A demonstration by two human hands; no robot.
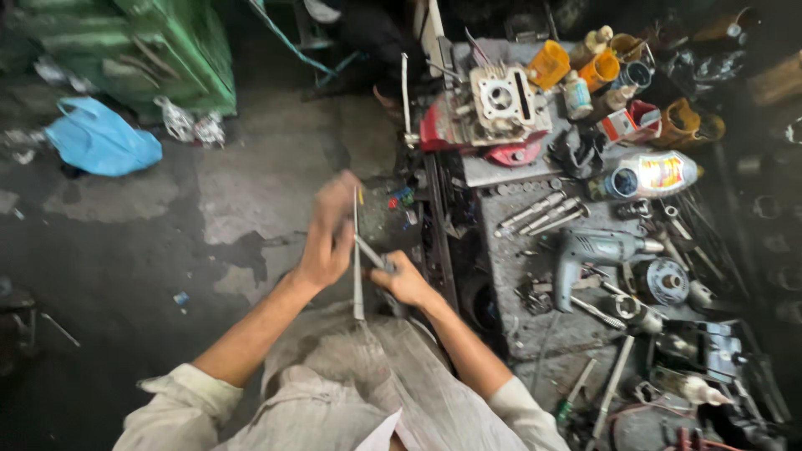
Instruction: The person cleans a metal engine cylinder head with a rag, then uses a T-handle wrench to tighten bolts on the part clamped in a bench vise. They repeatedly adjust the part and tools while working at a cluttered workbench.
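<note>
Head view looks down on two bare arms near the middle of the frame. Left hand is closed around the upper part of a thin upright metal rod; right hand grips a short grey tool pressed against it. Just right stands a cluttered workbench with an electric drill; a blue bag lies at upper left.

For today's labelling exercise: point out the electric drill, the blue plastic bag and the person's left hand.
electric drill (597, 248): head view, on its grey body.
blue plastic bag (100, 140): head view, on its middle.
left hand (327, 238): head view, on the back of the hand.
</note>
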